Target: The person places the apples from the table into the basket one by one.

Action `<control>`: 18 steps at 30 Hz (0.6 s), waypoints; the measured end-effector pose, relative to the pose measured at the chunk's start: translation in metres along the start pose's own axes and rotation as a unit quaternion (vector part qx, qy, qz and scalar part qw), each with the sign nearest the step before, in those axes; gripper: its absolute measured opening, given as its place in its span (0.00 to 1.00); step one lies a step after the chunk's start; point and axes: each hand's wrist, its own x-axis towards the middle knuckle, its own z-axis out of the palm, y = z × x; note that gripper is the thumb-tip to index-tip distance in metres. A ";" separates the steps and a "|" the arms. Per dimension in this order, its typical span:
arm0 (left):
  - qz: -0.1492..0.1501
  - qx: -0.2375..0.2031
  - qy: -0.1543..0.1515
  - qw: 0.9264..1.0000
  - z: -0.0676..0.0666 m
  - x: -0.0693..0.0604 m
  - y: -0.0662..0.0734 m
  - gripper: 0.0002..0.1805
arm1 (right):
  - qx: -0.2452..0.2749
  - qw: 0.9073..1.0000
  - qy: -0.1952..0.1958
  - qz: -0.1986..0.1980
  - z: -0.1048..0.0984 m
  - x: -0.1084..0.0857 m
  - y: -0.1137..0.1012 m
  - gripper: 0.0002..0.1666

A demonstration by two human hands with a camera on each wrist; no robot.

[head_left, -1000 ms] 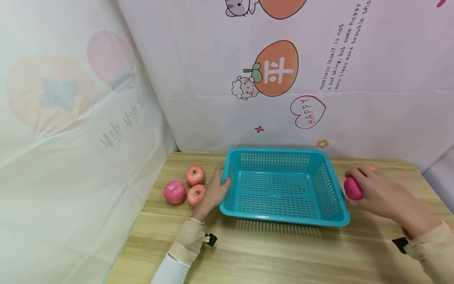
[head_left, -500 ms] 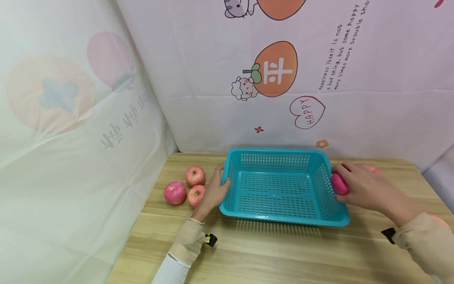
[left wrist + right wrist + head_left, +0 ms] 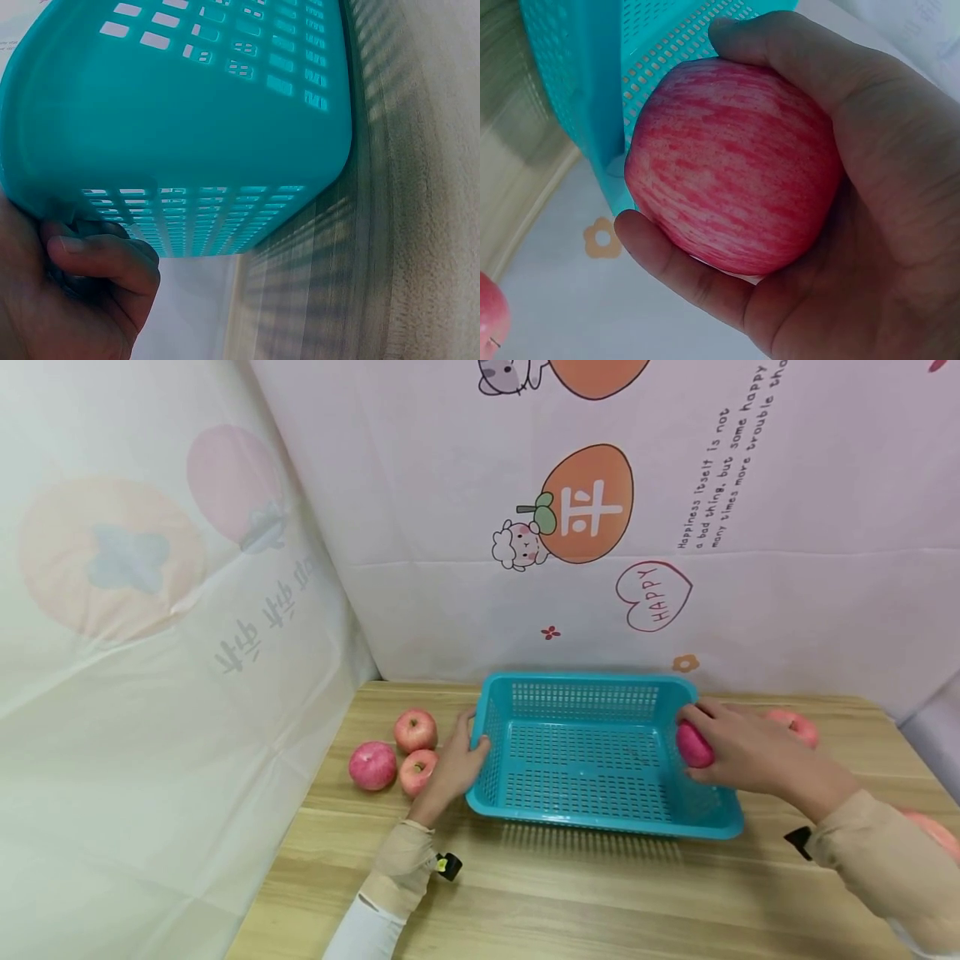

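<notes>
A turquoise plastic basket (image 3: 585, 820) with perforated walls stands on the wooden table, and nothing lies in it. My left hand (image 3: 459, 767) grips its left rim; in the left wrist view the fingers (image 3: 112, 262) curl at the basket's edge. Over the basket's right side, my right hand (image 3: 738, 752) holds a deep pink apple (image 3: 694, 745). The right wrist view shows this apple (image 3: 735, 165) with red streaks, thumb and fingers curled round it, and the basket wall (image 3: 592, 97) behind.
Left of the basket sit a pink apple (image 3: 372, 766) and two paler apples, one at the back (image 3: 416, 731) and one partly behind my left hand (image 3: 416, 772). Further right lie an apple (image 3: 795, 727) behind my right hand and another (image 3: 933, 835) beside my sleeve. Printed cloth (image 3: 420, 610) hangs behind.
My right hand has carried the apple leftward, from outside the basket's right wall to over its right side. The left hand keeps its grip on the rim.
</notes>
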 end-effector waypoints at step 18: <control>-0.004 -0.006 -0.001 1.000 0.000 0.000 0.000 0.33 | 0.031 0.996 -0.065 -0.057 0.007 0.029 -0.016 0.38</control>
